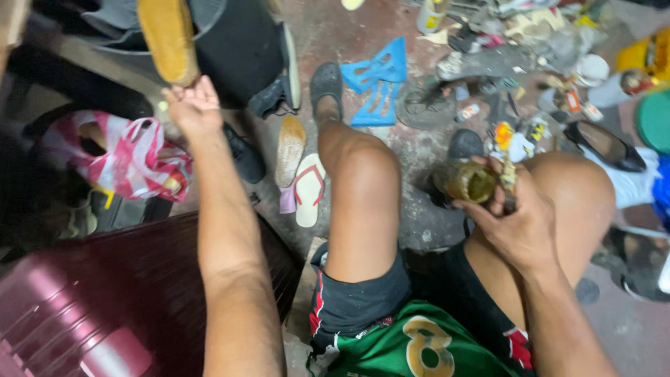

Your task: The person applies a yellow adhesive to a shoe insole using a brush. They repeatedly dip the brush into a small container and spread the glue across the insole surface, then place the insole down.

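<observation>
Cluttered concrete floor [419,230] below — left hand [192,108] grips a tan sole [167,38] raised clear, right hand [516,223] clasps a glue jar [466,181] tilted open-mouthed.

left hand [193,106] gripping tan shoe sole [168,38], raised | right hand [518,222] clasping open glue jar [466,181] (brush alongside) | pink flip-flop [308,188] on floor

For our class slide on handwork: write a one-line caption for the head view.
Seated person's left hand raises a tan shoe sole; right hand grips an open glue jar.
</observation>
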`<action>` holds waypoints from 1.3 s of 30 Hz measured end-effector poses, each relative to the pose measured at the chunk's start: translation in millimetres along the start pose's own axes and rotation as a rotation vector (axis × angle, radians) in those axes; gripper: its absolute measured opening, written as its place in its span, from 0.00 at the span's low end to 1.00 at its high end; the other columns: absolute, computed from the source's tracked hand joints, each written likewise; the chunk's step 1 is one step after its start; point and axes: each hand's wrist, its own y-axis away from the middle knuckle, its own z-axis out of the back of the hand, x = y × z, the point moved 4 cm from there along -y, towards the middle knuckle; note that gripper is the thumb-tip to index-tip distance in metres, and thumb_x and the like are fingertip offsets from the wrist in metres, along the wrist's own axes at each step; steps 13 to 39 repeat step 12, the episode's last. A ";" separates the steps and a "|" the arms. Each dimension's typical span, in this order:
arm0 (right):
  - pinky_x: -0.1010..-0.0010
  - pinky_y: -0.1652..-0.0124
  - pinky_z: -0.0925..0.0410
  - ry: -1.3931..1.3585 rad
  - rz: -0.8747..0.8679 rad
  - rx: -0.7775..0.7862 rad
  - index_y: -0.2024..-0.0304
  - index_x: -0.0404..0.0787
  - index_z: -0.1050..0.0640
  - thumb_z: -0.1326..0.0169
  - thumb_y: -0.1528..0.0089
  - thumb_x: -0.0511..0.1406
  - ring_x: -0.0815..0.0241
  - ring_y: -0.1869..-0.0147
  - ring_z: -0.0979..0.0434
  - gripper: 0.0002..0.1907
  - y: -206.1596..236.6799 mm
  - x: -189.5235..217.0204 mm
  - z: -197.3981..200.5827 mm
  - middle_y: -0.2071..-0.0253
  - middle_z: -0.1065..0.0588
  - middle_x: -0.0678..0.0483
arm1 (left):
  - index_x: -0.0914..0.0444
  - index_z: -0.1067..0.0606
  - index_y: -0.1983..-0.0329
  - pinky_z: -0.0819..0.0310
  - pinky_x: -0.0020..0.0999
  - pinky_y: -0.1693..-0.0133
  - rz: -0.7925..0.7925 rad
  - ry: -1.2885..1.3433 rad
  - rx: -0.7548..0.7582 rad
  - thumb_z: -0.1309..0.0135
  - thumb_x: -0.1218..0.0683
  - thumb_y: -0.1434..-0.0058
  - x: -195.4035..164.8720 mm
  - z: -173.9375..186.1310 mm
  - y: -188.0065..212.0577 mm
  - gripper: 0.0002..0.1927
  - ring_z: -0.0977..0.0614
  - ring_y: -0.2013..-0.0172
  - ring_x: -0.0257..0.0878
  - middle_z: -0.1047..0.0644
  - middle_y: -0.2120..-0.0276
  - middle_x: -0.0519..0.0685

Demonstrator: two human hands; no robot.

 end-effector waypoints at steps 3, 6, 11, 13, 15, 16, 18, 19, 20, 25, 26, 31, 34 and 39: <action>0.76 0.68 0.35 0.039 0.094 -0.015 0.44 0.37 0.24 0.28 0.50 0.31 0.67 0.72 0.37 0.33 -1.7 -3.4 7.2 0.56 0.24 0.55 | 0.67 0.39 0.28 0.31 0.58 0.36 0.118 0.051 0.021 0.72 0.30 0.32 6.6 10.4 4.6 0.44 0.29 0.33 0.56 0.31 0.33 0.61; 0.71 0.71 0.34 0.095 -0.003 0.025 0.48 0.38 0.24 0.29 0.49 0.31 0.62 0.73 0.32 0.28 0.5 -13.1 12.5 0.56 0.22 0.52 | 0.62 0.39 0.26 0.30 0.52 0.35 0.087 -0.017 -0.014 0.75 0.30 0.31 17.1 32.7 23.3 0.41 0.31 0.30 0.53 0.32 0.30 0.58; 0.64 0.68 0.30 0.200 0.293 0.008 0.58 0.39 0.32 0.32 0.40 0.35 0.55 0.60 0.20 0.19 8.7 -26.7 19.4 0.42 0.21 0.47 | 0.60 0.41 0.25 0.33 0.44 0.36 0.033 -0.307 -0.143 0.66 0.29 0.30 58.7 93.1 87.8 0.41 0.31 0.30 0.48 0.30 0.28 0.53; 0.64 0.66 0.28 0.187 0.346 -0.011 0.56 0.40 0.34 0.33 0.40 0.35 0.51 0.56 0.18 0.21 12.9 -31.7 19.3 0.43 0.22 0.46 | 0.63 0.41 0.25 0.35 0.45 0.35 0.024 -0.407 -0.081 0.62 0.30 0.26 69.2 102.2 101.7 0.40 0.32 0.28 0.50 0.32 0.26 0.54; 0.64 0.66 0.28 0.187 0.346 -0.011 0.56 0.40 0.34 0.33 0.40 0.35 0.51 0.56 0.18 0.21 12.9 -31.7 19.3 0.43 0.22 0.46 | 0.63 0.41 0.25 0.35 0.45 0.35 0.024 -0.407 -0.081 0.62 0.30 0.26 69.2 102.2 101.7 0.40 0.32 0.28 0.50 0.32 0.26 0.54; 0.64 0.66 0.28 0.187 0.346 -0.011 0.56 0.40 0.34 0.33 0.40 0.35 0.51 0.56 0.18 0.21 12.9 -31.7 19.3 0.43 0.22 0.46 | 0.63 0.41 0.25 0.35 0.45 0.35 0.024 -0.407 -0.081 0.62 0.30 0.26 69.2 102.2 101.7 0.40 0.32 0.28 0.50 0.32 0.26 0.54; 0.64 0.66 0.28 0.187 0.346 -0.011 0.56 0.40 0.34 0.33 0.40 0.35 0.51 0.56 0.18 0.21 12.9 -31.7 19.3 0.43 0.22 0.46 | 0.63 0.41 0.25 0.35 0.45 0.35 0.024 -0.407 -0.081 0.62 0.30 0.26 69.2 102.2 101.7 0.40 0.32 0.28 0.50 0.32 0.26 0.54; 0.64 0.66 0.28 0.187 0.346 -0.011 0.56 0.40 0.34 0.33 0.40 0.35 0.51 0.56 0.18 0.21 12.9 -31.7 19.3 0.43 0.22 0.46 | 0.63 0.41 0.25 0.35 0.45 0.35 0.024 -0.407 -0.081 0.62 0.30 0.26 69.2 102.2 101.7 0.40 0.32 0.28 0.50 0.32 0.26 0.54; 0.64 0.66 0.28 0.187 0.346 -0.011 0.56 0.40 0.34 0.33 0.40 0.35 0.51 0.56 0.18 0.21 12.9 -31.7 19.3 0.43 0.22 0.46 | 0.63 0.41 0.25 0.35 0.45 0.35 0.024 -0.407 -0.081 0.62 0.30 0.26 69.2 102.2 101.7 0.40 0.32 0.28 0.50 0.32 0.26 0.54; 0.64 0.66 0.28 0.187 0.346 -0.011 0.56 0.40 0.34 0.33 0.40 0.35 0.51 0.56 0.18 0.21 12.9 -31.7 19.3 0.43 0.22 0.46 | 0.63 0.41 0.25 0.35 0.45 0.35 0.024 -0.407 -0.081 0.62 0.30 0.26 69.2 102.2 101.7 0.40 0.32 0.28 0.50 0.32 0.26 0.54; 0.64 0.66 0.28 0.187 0.346 -0.011 0.56 0.40 0.34 0.33 0.40 0.35 0.51 0.56 0.18 0.21 12.9 -31.7 19.3 0.43 0.22 0.46 | 0.63 0.41 0.25 0.35 0.45 0.35 0.024 -0.407 -0.081 0.62 0.30 0.26 69.2 102.2 101.7 0.40 0.32 0.28 0.50 0.32 0.26 0.54; 0.64 0.66 0.28 0.187 0.346 -0.011 0.56 0.40 0.34 0.33 0.40 0.35 0.51 0.56 0.18 0.21 12.9 -31.7 19.3 0.43 0.22 0.46 | 0.63 0.41 0.25 0.35 0.45 0.35 0.024 -0.407 -0.081 0.62 0.30 0.26 69.2 102.2 101.7 0.40 0.32 0.28 0.50 0.32 0.26 0.54; 0.64 0.66 0.28 0.187 0.346 -0.011 0.56 0.40 0.34 0.33 0.40 0.35 0.51 0.56 0.18 0.21 12.9 -31.7 19.3 0.43 0.22 0.46 | 0.63 0.41 0.25 0.35 0.45 0.35 0.024 -0.407 -0.081 0.62 0.30 0.26 69.2 102.2 101.7 0.40 0.32 0.28 0.50 0.32 0.26 0.54; 0.64 0.66 0.28 0.187 0.346 -0.011 0.56 0.40 0.34 0.33 0.40 0.35 0.51 0.56 0.18 0.21 12.9 -31.7 19.3 0.43 0.22 0.46 | 0.63 0.41 0.25 0.35 0.45 0.35 0.024 -0.407 -0.081 0.62 0.30 0.26 69.2 102.2 101.7 0.40 0.32 0.28 0.50 0.32 0.26 0.54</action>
